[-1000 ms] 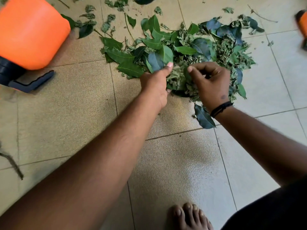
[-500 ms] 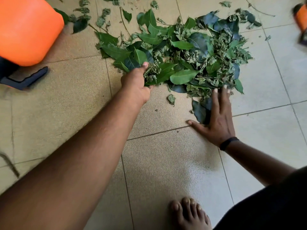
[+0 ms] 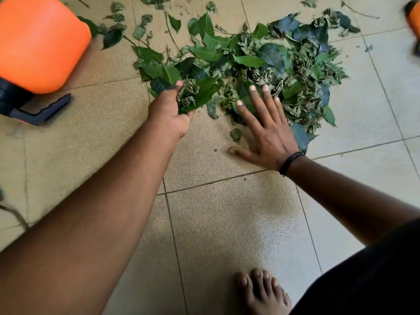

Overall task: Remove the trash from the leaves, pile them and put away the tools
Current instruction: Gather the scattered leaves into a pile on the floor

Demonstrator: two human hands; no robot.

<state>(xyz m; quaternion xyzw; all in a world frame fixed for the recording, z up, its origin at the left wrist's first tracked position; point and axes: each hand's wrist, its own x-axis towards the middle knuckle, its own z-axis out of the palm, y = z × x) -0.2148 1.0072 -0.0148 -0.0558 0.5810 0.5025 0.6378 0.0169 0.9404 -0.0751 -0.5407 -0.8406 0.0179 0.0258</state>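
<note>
**Figure: Gathering loose leaves on a tiled floor — handling notes**

The leaf pile lies on the tile floor at about 12 o'clock from my foot, with stray leaves scattered toward 11 o'clock, near the orange container. My left hand is curled around a small clump of leaves at the pile's near-left edge, thumb on top. My right hand is flat and spread wide, holding nothing; its fingers rest on the pile's near edge and the thumb lies on bare tile.

The material looks very light and loose — broad fresh leaves mixed with shrivelled, crumpled ones and thin twigs. I judge that it will compress easily, shed fragments when lifted, and slide readily on the smooth tile. Pinching single leaves is slow; the better hold is probably a sweep with flat palms from the pile's outer edges inward, then a two-handed scoop from beneath. Dry pieces are likely brittle, so a light squeeze suffices. A second orange object sits blurred at 2 o'clock; I cannot tell what it is.
</note>
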